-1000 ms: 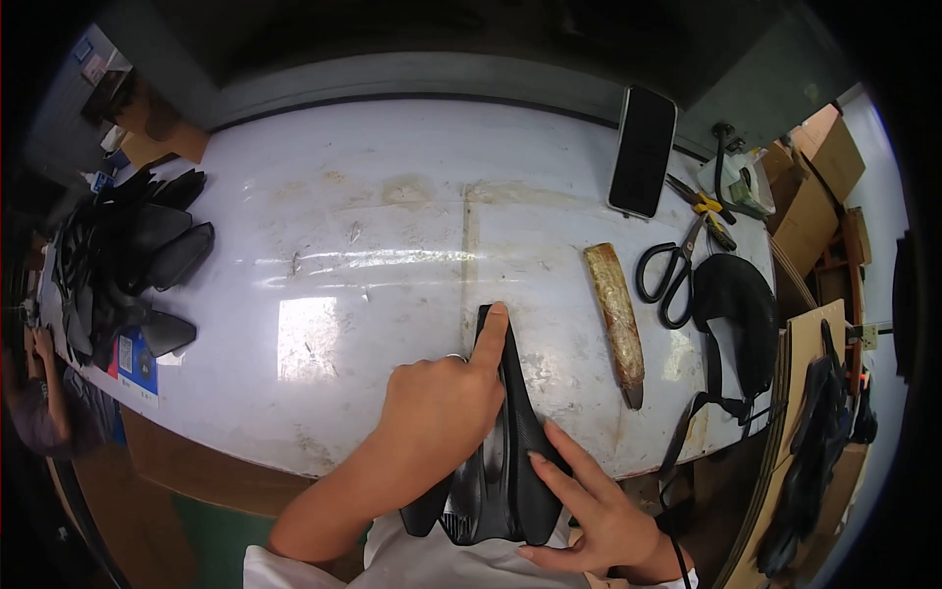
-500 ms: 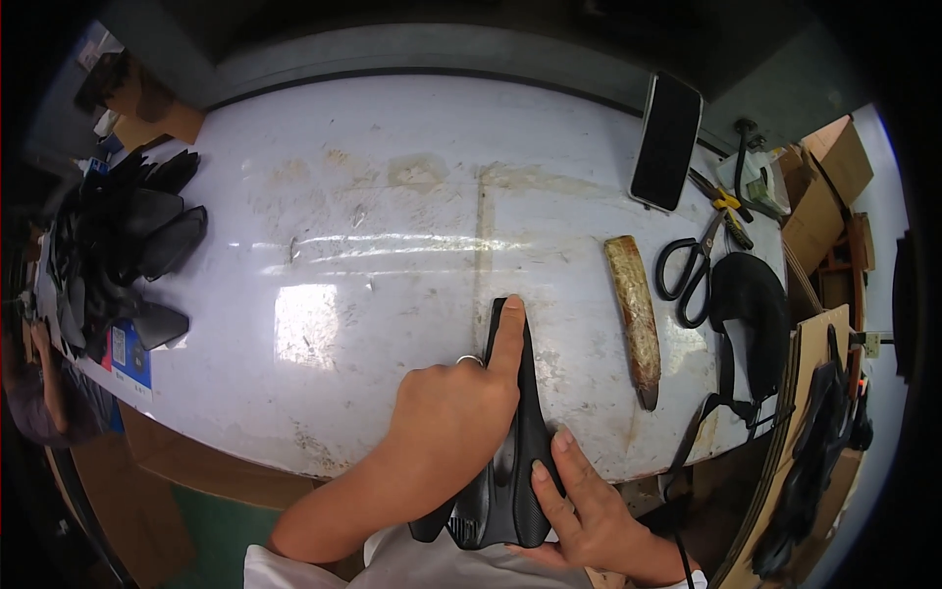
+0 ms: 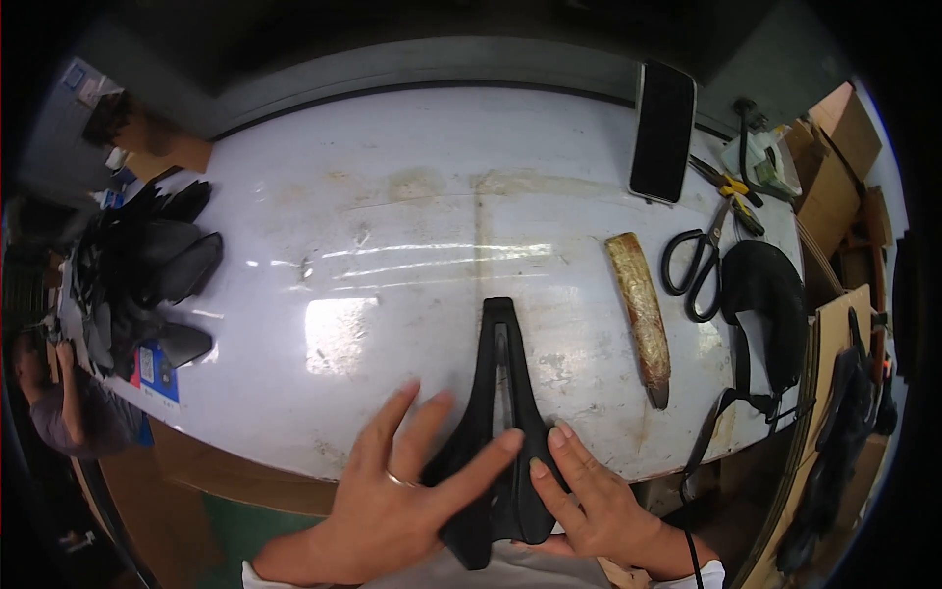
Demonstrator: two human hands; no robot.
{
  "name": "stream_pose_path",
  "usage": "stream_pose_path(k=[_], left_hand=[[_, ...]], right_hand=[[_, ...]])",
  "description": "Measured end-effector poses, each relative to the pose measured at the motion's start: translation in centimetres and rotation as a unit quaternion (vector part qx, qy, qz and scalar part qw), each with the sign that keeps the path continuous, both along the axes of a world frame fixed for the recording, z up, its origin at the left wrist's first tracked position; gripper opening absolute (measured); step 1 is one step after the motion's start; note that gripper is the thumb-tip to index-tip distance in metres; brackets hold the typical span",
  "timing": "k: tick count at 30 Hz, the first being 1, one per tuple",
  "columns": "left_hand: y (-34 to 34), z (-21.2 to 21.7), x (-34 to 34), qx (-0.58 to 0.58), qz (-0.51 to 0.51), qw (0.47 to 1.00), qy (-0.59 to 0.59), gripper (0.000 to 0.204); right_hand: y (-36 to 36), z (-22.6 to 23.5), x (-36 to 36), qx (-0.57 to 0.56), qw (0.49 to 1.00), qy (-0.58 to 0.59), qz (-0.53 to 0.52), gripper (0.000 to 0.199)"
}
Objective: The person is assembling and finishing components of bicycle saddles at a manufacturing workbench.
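A black bicycle saddle [image 3: 522,407] rests at the table's front edge, its narrow nose pointing away from me and a long groove down its middle. My right hand [image 3: 594,510] holds its rear right side, fingertips on the top edge and the thumb partly hidden low down. Spread over the saddle's left side is my left hand [image 3: 402,481], slightly blurred. One of its fingers reaches across to the groove; whether that fingertip touches is hard to tell. A ring shows on this hand.
To the right lie a tape-wrapped tool [image 3: 638,309], black-handled scissors [image 3: 695,275], yellow-handled pliers [image 3: 728,187], a phone [image 3: 662,137] and a curved black piece with straps [image 3: 770,294]. Black molded pieces [image 3: 157,260] are piled left. A person [image 3: 74,412] sits beyond the left edge.
My left hand has drawn back from the saddle's nose toward me and left, its fingers now spread. The right hand keeps its hold. The view has shifted slightly.
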State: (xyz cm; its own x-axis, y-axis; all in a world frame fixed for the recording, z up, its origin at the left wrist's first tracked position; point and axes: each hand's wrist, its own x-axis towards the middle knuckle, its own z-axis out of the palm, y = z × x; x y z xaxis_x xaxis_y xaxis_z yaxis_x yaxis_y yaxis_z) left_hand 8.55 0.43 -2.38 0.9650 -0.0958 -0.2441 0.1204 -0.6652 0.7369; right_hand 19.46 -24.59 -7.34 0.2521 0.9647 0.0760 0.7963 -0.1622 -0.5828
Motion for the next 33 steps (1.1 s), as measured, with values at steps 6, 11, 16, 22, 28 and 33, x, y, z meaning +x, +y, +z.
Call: stream_pose_path(k=[6,11,16,22,28,33], left_hand=[[-0.4,-1.7,0.0,-0.007,-0.153,0.975,-0.164,0.022],[0.3,-2.1,-0.6,-0.166,-0.199,0.959,-0.114,0.027],[-1.6,-2.5,-2.4,-0.14,-0.041,0.979,-0.14,0.048],[-3.2,-3.2,-4.2,-0.03,0.097,0.99,-0.095,0.091],[-3.6,-3.6,-4.2,0.027,0.075,0.989,-0.128,0.091],[-3.0,-4.0,-4.1,0.038,0.037,0.991,-0.119,0.093]], right_hand=[[-0.3,-0.5,0.1,0.009,1.0,0.005,-0.005,0.083],[0.1,-0.2,0.3,0.026,1.0,0.013,-0.009,0.081],[0.1,-0.4,0.2,0.028,0.999,0.008,-0.015,0.082],[0.0,-0.5,-0.1,0.024,0.999,0.018,-0.023,0.083],[0.0,-0.5,0.1,0.019,1.0,0.019,-0.014,0.083],[-0.1,-0.8,0.0,0.017,1.0,0.021,-0.016,0.082]])
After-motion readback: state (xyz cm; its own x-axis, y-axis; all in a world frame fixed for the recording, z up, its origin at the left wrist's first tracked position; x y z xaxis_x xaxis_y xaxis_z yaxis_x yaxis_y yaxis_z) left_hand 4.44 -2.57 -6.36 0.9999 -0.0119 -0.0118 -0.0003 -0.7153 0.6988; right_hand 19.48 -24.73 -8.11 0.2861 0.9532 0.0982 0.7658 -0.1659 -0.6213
